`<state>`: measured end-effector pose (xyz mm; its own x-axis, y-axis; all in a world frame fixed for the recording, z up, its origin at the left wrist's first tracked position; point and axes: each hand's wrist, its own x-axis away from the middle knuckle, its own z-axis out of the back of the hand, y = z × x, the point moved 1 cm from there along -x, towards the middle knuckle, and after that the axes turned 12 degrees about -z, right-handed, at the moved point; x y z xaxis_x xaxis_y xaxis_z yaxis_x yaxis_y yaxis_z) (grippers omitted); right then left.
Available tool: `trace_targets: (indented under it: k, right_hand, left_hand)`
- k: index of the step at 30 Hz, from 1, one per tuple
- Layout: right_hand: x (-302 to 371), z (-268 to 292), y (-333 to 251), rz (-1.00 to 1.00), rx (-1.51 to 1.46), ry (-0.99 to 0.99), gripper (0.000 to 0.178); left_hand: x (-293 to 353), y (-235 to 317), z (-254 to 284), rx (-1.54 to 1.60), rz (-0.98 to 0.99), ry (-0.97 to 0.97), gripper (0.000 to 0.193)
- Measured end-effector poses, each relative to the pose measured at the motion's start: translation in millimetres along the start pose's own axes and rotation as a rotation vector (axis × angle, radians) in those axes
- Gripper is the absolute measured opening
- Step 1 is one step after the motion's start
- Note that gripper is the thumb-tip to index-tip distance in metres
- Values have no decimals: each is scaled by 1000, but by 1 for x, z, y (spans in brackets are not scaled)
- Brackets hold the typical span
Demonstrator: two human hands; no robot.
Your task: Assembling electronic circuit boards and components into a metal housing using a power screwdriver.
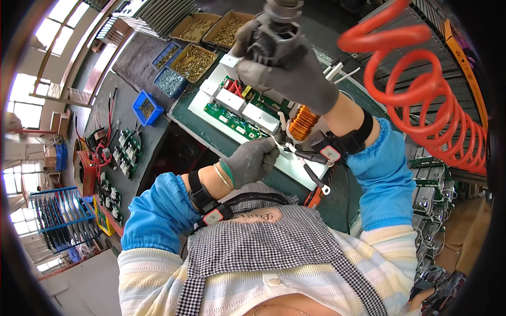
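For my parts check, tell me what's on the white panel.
The white panel carries a green circuit board, white blocks and an orange coil; the right hand and tool hide part of it.

Left hand [250, 162] and right hand [292, 73]: grey work gloves [312, 85]. Wrists: black straps [363, 131] carrying dark modules [224, 210] with white-and-red labels [330, 153]; left wrist also bears a pale bangle [222, 178] and green band [227, 171]. Forearms: blue gathered oversleeves [159, 213]. At 6 o'clock: black-and-white gingham apron [258, 245], oval lettered patch [268, 215] towards its 12 o'clock; knitted cardigan [145, 274], striped white, yellow, pale blue, with pale button [274, 282]; fine neck chain [282, 306].
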<state>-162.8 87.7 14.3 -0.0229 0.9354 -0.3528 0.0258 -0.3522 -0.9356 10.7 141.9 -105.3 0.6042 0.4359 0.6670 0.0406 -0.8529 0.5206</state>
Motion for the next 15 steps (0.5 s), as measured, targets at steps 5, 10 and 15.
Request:
trace_targets:
  k: [5,10,15]
  right_hand:
    - [-16,-4,1,19,86,59,31]
    - [-16,0,7,-131,-54,185,22]
    - [-16,-10,8,-40,-14,165,25]
  left_hand:
    - [-3,0,6,-5,-15,-25,23]
    - [-4,-1,9,-25,-15,-9,26]
    - [-8,-1,11,-11,9,-23,26]
